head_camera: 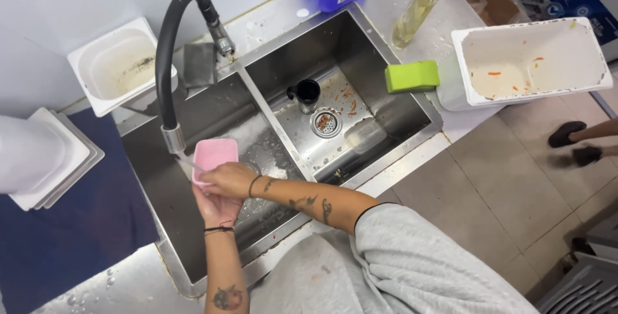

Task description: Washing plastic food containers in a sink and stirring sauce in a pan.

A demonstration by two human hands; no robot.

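A small pink plastic container (215,154) is held over the left basin of a steel double sink (257,69), just below the steel end of a black flexible faucet hose (168,50). My left hand (217,207) grips the container from beneath. My right hand (226,179) lies across its near rim, fingers closed on it. The container's inside faces away, so its contents are hidden.
In the right basin sit a black cup (308,94), a clear tub (365,135) and food scraps near the drain (326,123). A green sponge (412,76) rests on the rim. White tubs (534,63) (119,66), stacked lids (45,156), bottles and another person's feet (576,143) surround the sink.
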